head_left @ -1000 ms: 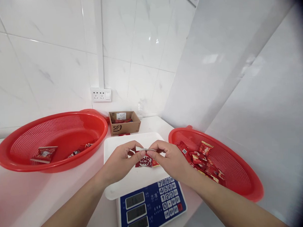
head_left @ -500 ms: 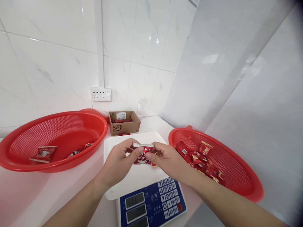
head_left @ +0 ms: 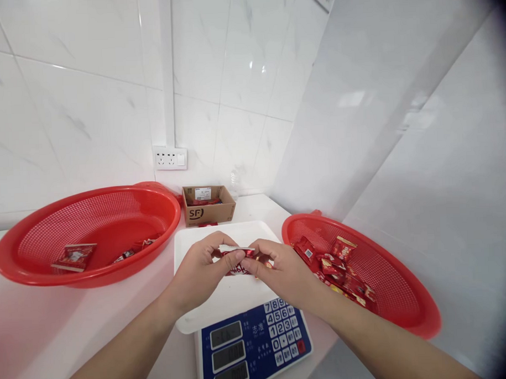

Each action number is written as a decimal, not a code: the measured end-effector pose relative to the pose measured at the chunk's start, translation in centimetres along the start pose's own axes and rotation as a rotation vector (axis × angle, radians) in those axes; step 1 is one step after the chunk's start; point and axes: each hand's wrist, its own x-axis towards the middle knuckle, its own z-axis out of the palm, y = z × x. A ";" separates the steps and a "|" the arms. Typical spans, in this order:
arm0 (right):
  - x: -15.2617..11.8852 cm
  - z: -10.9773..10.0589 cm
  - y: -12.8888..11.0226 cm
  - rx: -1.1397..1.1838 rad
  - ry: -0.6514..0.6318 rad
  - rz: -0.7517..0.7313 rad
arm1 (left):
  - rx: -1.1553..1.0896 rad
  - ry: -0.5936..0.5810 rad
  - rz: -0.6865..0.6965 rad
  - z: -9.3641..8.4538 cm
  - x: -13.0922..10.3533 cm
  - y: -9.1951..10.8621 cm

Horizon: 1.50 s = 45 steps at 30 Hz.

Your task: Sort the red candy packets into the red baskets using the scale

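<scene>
My left hand (head_left: 208,265) and my right hand (head_left: 276,266) pinch a small red snack packet (head_left: 238,269) between thumbs and fingers. White lettering shows on its front, and a pale edge strip runs along its top. Both hands are closed on it, thumb tips nearly meeting at the middle. They hover over the white tray (head_left: 213,310) of a weighing scale, whose blue panel (head_left: 258,344) carries number keys and three displays. Beside my right fingers, a bit of gold and red wrapper shows, partly hidden by that hand.
A red plastic basket (head_left: 91,203) holding a few packets stands at left. Another red basket (head_left: 399,273), with several red packets (head_left: 332,264), is at right. Behind the tray sits a cardboard box (head_left: 210,213) with red packets inside; a wall socket (head_left: 170,158) is above.
The top edge of the packet has folded and tilted between my fingers, and less of its printed front shows. My hands have stayed in nearly the same place.
</scene>
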 end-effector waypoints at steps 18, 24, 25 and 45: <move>0.3 -0.1 0.3 -0.070 0.102 -0.095 | 0.011 -0.073 -0.002 -0.3 0.3 -0.6; 0.3 0.0 1.0 -0.035 0.091 -0.082 | 0.065 -0.032 -0.009 -0.3 0.1 -0.3; 0.3 0.1 1.0 -0.021 0.087 -0.077 | 0.076 -0.013 -0.012 -0.2 0.1 -0.2; 0.3 0.3 1.3 -0.034 0.006 -0.014 | 0.061 -0.092 -0.028 -0.3 0.1 -0.4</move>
